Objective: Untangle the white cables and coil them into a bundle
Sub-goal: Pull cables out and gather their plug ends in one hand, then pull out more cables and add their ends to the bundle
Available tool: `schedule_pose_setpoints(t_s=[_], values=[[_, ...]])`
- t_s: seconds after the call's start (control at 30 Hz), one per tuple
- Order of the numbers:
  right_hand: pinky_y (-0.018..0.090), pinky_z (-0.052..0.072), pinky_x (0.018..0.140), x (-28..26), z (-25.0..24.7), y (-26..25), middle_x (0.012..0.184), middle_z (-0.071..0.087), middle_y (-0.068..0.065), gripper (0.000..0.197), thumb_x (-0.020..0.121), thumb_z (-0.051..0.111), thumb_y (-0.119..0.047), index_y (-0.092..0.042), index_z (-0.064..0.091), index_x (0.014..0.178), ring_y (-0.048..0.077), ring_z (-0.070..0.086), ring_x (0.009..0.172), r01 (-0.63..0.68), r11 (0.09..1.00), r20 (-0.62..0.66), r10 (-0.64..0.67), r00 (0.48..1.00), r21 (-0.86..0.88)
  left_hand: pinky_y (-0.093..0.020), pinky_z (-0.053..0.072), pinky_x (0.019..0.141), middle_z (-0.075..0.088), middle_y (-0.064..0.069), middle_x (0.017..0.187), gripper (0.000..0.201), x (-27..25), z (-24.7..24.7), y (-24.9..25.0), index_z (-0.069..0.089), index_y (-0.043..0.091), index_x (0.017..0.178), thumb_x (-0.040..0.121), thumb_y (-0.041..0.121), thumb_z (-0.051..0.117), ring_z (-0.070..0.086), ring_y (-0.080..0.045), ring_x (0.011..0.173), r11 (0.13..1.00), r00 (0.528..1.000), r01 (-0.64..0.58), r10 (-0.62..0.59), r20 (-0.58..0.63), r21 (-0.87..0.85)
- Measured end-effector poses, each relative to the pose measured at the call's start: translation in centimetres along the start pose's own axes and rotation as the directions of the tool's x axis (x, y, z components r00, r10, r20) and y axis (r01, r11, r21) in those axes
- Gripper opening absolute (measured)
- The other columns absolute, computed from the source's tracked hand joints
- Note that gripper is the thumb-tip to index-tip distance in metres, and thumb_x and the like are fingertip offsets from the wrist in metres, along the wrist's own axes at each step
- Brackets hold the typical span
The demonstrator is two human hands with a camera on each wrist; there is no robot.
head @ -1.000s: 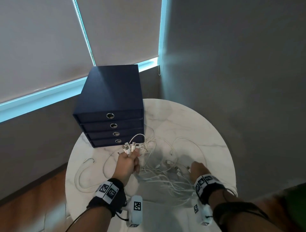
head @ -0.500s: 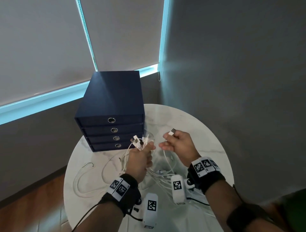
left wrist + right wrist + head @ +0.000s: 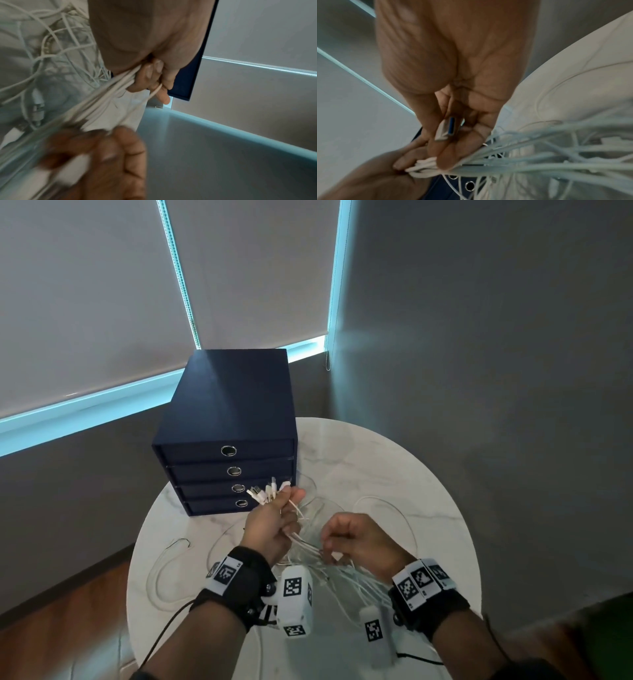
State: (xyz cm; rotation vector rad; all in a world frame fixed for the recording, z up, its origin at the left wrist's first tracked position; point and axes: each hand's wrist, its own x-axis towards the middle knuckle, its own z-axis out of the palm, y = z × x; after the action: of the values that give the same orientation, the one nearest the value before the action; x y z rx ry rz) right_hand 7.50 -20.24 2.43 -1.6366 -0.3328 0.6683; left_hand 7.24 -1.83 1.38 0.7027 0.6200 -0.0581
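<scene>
Over a round marble table (image 3: 394,474), my left hand (image 3: 274,518) grips a bunch of white cables (image 3: 301,539) in its fist. Their plug ends (image 3: 267,493) fan out above the thumb. The left wrist view shows its fingers (image 3: 150,75) curled round the strands (image 3: 106,97). My right hand (image 3: 356,539) is just to the right and slightly lower, fingers curled round the same strands. In the right wrist view it holds a blue-tipped USB plug (image 3: 447,129) against the palm while its fingertips (image 3: 447,161) pinch the cables (image 3: 530,163). The rest of the tangle (image 3: 346,580) trails onto the table.
A dark blue box with several drawers (image 3: 226,440) stands at the table's back left, close behind my left hand. Loose cable loops (image 3: 164,570) lie at the left, and another (image 3: 387,505) at the right. Grey walls and a blind close in behind.
The right hand rose from the pile with a plug to beside the left hand, then dropped back along the strands. The left hand lifted its bunch slightly.
</scene>
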Motion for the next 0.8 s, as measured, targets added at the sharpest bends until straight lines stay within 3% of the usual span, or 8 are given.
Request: schedule_pose_setpoints(t_s=[0.13, 0.23, 0.3, 0.4, 0.5, 0.57, 0.63, 0.8], values=[[0.025, 0.045, 0.05, -1.2, -1.3, 1.1, 0.074, 0.066, 0.019, 0.018, 0.085, 0.061, 0.011, -0.001, 0.057, 0.098, 0.028, 0.065, 0.064, -0.121, 0.993, 0.094, 0.12, 0.988, 0.008, -0.016, 0.028, 0.035, 0.078, -0.007, 0.088, 0.019, 0.0, 0.0, 0.1, 0.063, 0.001, 0.103, 0.104, 0.016, 0.052, 0.036, -0.003, 0.035, 0.989, 0.995, -0.091, 0.094, -0.026, 0.114], [0.027, 0.049, 0.055, -1.3, -1.9, 0.8, 0.078, 0.069, 0.018, 0.014, 0.085, 0.062, 0.004, -0.001, 0.062, 0.098, 0.025, 0.065, 0.068, -0.216, 0.957, 0.151, 0.247, 0.957, -0.194, -0.017, 0.029, 0.037, 0.078, -0.01, 0.095, 0.023, -0.3, -0.2, -0.3, 0.063, -0.001, 0.105, 0.104, 0.02, 0.052, 0.032, -0.005, 0.038, 0.974, 0.992, -0.128, 0.129, 0.007, 0.189], [0.023, 0.049, 0.054, -0.6, -1.4, -0.2, 0.078, 0.072, 0.014, 0.013, 0.088, 0.067, -0.011, -0.001, 0.066, 0.097, 0.019, 0.066, 0.065, -0.192, 0.936, 0.103, 0.231, 0.968, -0.295, -0.018, 0.028, 0.039, 0.077, -0.013, 0.101, 0.023, -0.8, 0.1, -0.7, 0.065, 0.0, 0.102, 0.103, 0.021, 0.054, 0.029, -0.006, 0.039, 0.958, 0.989, -0.145, 0.133, 0.064, 0.249], [0.025, 0.053, 0.054, 0.6, 0.0, -2.0, 0.074, 0.07, 0.013, 0.013, 0.095, 0.062, -0.016, -0.005, 0.068, 0.094, 0.019, 0.067, 0.061, -0.122, 0.99, -0.015, 0.121, 0.992, -0.076, -0.02, 0.03, 0.039, 0.077, -0.014, 0.1, 0.024, -1.6, 0.8, -1.7, 0.068, -0.001, 0.106, 0.1, 0.02, 0.057, 0.033, -0.008, 0.041, 0.926, 0.981, -0.172, 0.132, 0.14, 0.337], [0.03, 0.054, 0.056, 1.7, 1.6, -2.7, 0.068, 0.063, 0.014, 0.015, 0.096, 0.058, -0.008, -0.003, 0.069, 0.089, 0.023, 0.064, 0.059, -0.031, 0.995, -0.098, 0.041, 0.994, 0.096, -0.021, 0.034, 0.039, 0.065, -0.016, 0.078, 0.027, -2.1, 1.2, -2.2, 0.07, -0.004, 0.107, 0.097, 0.019, 0.062, 0.042, -0.016, 0.046, 0.92, 0.977, -0.191, 0.146, 0.154, 0.341], [0.028, 0.045, 0.052, 2.0, 2.2, -2.3, 0.058, 0.056, 0.009, 0.018, 0.095, 0.056, -0.004, -0.002, 0.067, 0.081, 0.017, 0.053, 0.048, 0.008, 0.998, -0.171, 0.003, 0.985, 0.062, -0.022, 0.03, 0.039, 0.067, -0.011, 0.077, 0.024, -2.0, 1.0, -1.7, 0.069, -0.001, 0.106, 0.099, 0.019, 0.059, 0.04, -0.012, 0.045, 0.929, 0.982, -0.179, 0.152, 0.109, 0.324], [0.025, 0.041, 0.05, 2.0, 2.0, -1.8, 0.055, 0.052, 0.007, 0.018, 0.094, 0.056, -0.001, -0.001, 0.067, 0.079, 0.015, 0.047, 0.045, 0.014, 0.999, -0.202, -0.004, 0.979, 0.049, -0.02, 0.027, 0.038, 0.073, -0.008, 0.087, 0.022, -1.4, 0.4, -0.7, 0.066, 0.0, 0.103, 0.103, 0.018, 0.053, 0.036, -0.007, 0.04, 0.962, 0.991, -0.137, 0.13, 0.042, 0.236], [0.023, 0.035, 0.046, 0.4, -0.5, -1.0, 0.053, 0.05, 0.005, 0.012, 0.09, 0.061, -0.001, 0.009, 0.067, 0.086, 0.013, 0.042, 0.043, -0.012, 1.0, -0.091, 0.01, 0.996, -0.022, -0.016, 0.024, 0.03, 0.074, -0.006, 0.073, 0.021, -0.1, -1.1, 1.2, 0.055, 0.005, 0.088, 0.105, 0.013, 0.046, 0.028, -0.004, 0.03, 0.996, 0.998, -0.01, 0.004, -0.058, -0.091]])
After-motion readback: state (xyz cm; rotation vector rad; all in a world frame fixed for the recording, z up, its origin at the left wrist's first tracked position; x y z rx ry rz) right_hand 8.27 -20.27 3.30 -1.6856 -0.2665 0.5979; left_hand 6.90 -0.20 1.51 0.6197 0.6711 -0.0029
